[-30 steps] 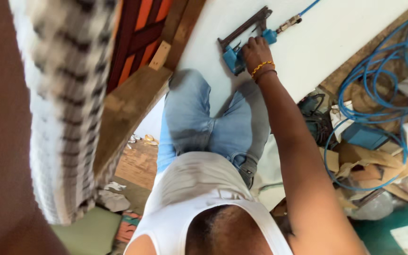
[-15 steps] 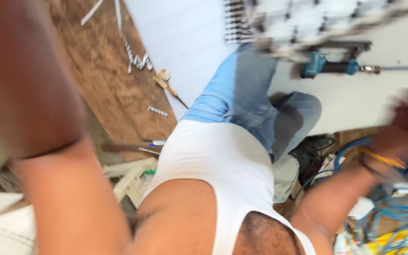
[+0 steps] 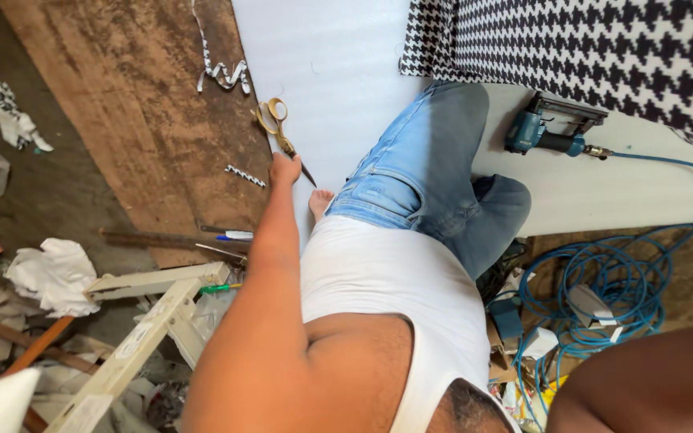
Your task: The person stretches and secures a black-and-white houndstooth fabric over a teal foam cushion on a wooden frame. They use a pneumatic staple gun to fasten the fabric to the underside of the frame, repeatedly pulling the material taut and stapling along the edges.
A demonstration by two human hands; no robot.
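My left hand [image 3: 285, 169] reaches out along my left arm and closes on the blades of gold-handled scissors [image 3: 273, 117]. They lie at the edge of a white foam sheet [image 3: 338, 72], with the tip sticking out past my fingers. I sit on that sheet in blue jeans and a white vest. A blue pneumatic stapler [image 3: 549, 133] lies free on the sheet beyond my knee, beside black-and-white houndstooth fabric [image 3: 595, 48]. Only my right forearm shows at the bottom right; the hand is out of frame.
A brown board [image 3: 138, 120] lies left of the sheet with fabric strips [image 3: 220, 75] on it. A coiled blue air hose [image 3: 603, 297] runs from the stapler at the right. A white wooden frame [image 3: 150, 317], white rags [image 3: 51, 274] and scraps clutter the lower left.
My right hand let go of the stapler and swung out of view. The view turned left, and my left hand reached out to the scissors.
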